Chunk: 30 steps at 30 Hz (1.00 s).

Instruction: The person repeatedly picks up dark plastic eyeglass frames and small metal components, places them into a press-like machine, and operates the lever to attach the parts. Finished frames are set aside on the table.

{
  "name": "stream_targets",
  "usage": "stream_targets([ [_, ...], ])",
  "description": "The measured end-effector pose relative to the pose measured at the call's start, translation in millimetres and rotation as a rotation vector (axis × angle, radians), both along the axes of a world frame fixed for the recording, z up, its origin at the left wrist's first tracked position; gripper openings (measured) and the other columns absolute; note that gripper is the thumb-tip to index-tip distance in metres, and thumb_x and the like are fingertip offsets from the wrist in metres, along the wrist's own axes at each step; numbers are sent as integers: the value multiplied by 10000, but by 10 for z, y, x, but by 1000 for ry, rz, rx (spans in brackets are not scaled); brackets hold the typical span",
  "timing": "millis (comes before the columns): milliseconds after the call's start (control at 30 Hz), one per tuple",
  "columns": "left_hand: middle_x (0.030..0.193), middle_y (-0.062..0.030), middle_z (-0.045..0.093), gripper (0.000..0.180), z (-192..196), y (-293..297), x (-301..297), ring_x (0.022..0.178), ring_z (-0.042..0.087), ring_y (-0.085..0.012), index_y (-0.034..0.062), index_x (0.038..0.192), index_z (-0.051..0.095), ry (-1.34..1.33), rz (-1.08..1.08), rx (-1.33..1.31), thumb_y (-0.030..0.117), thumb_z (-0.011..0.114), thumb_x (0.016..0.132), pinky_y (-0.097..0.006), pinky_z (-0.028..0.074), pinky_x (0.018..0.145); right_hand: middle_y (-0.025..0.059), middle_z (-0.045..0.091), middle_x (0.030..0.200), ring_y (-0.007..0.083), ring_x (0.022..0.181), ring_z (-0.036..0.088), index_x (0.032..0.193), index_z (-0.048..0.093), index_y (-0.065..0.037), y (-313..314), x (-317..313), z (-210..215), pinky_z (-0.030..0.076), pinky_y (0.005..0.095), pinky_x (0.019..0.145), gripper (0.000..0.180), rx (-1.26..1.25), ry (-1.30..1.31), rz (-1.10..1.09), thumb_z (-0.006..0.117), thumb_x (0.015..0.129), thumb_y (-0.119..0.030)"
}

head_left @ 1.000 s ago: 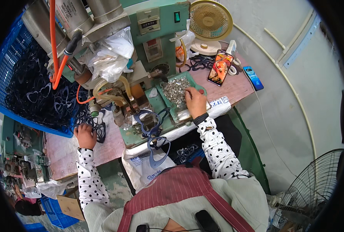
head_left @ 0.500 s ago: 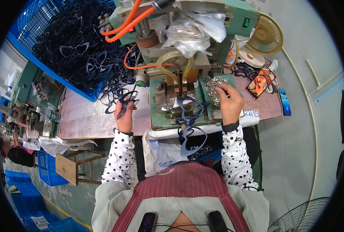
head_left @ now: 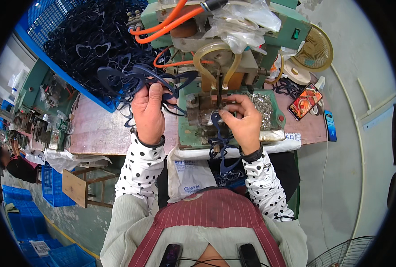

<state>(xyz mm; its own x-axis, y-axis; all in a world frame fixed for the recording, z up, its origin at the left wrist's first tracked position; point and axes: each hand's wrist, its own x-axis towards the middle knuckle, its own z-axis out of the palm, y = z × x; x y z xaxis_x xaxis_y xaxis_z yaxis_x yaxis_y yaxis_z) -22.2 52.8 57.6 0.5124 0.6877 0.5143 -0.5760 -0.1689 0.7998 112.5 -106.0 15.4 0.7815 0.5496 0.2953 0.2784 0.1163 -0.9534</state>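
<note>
Dark blue eyeglass frames (head_left: 140, 82): a bunch is clamped in the closed grip of the left hand (head_left: 150, 113), raised beside the green press machine (head_left: 215, 89). The right hand (head_left: 242, 122) pinches one frame (head_left: 220, 133) at the machine's fixture. A blue crate (head_left: 73, 53) of frames sits on the bench (head_left: 95, 133) behind.

The brown tabletop (head_left: 100, 133) carries a green machine (head_left: 233, 89), a blue crate (head_left: 51, 49) of dark frames at left, and a phone (head_left: 305, 101), small fan (head_left: 314, 48) and blue box (head_left: 330, 126) at right
</note>
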Motion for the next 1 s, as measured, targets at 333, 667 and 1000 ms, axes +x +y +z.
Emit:
stream_targets([
  [333,856,-64,657,290,-86,-7,-40,781,601,-121,-20,1139,579,79,26,57,231,537,1002,-245,473,718,101,702,842,84,698,602,1165,502,29,44,-62,70,485,232,642,492,28,126,53,743,738,-17],
  [667,1157,-144,623,359,-478,-494,-75,1044,626,-324,35,1131,618,-27,-52,1296,95,637,777,-442,506,944,78,690,857,72,689,535,1214,491,15,-13,148,38,456,221,648,518,48,53,48,734,759,-39],
  [1000,1147,-156,646,372,-579,-650,37,1007,662,-287,38,1111,645,102,22,1276,69,714,746,-462,506,966,126,716,937,251,860,685,1152,595,-48,-619,995,-736,504,352,761,340,-375,-243,-496,686,832,-119],
])
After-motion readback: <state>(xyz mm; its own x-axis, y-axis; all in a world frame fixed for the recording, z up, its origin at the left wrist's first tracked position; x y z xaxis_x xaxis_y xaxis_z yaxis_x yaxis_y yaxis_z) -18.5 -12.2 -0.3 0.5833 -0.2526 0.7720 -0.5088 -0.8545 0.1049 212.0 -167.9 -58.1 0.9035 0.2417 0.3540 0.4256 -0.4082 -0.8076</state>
